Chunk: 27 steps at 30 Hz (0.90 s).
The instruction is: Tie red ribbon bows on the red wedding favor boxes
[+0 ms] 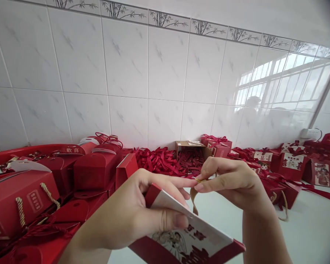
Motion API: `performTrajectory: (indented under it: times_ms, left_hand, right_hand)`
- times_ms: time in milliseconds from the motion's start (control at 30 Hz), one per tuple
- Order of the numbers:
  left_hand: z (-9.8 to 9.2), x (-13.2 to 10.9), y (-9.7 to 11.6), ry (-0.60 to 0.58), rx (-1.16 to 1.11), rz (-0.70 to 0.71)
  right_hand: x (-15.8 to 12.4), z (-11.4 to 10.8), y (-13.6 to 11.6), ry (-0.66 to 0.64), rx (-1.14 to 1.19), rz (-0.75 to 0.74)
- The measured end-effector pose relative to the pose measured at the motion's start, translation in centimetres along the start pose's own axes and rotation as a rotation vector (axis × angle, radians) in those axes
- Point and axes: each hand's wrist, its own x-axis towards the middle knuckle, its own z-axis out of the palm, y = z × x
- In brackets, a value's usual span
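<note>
My left hand [137,216] grips a flattened red and white gift box [192,238] low in the middle of the view, thumb pressed on its white panel. My right hand [231,179] pinches a tan rope handle [194,198] at the box's top edge, fingertips meeting the left forefinger. The cord hangs down from the pinch against the box.
Red gift boxes with rope handles [22,201] are piled at the left. A heap of red ribbons [159,159] and an open brown carton [189,150] lie by the white tiled wall [165,84]. More finished red boxes [291,163] stand at the right on the white surface [313,227].
</note>
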Motion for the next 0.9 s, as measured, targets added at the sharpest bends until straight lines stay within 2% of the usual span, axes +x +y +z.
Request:
performTrajectory:
  times_ms: [233, 667, 900]
  left_hand:
    - [-0.1, -0.2, 0.3, 0.01, 0.021, 0.023]
    - [-0.1, 0.1, -0.4, 0.015, -0.082, 0.031]
    - [-0.3, 0.4, -0.8, 0.069, -0.062, 0.034]
  right_hand:
    - [-0.1, 0.2, 0.1, 0.012, 0.01, -0.042]
    - [0.1, 0.7, 0.2, -0.008, -0.024, 0.056]
    - [0.1, 0.7, 1.4, 0.022, -0.062, 0.071]
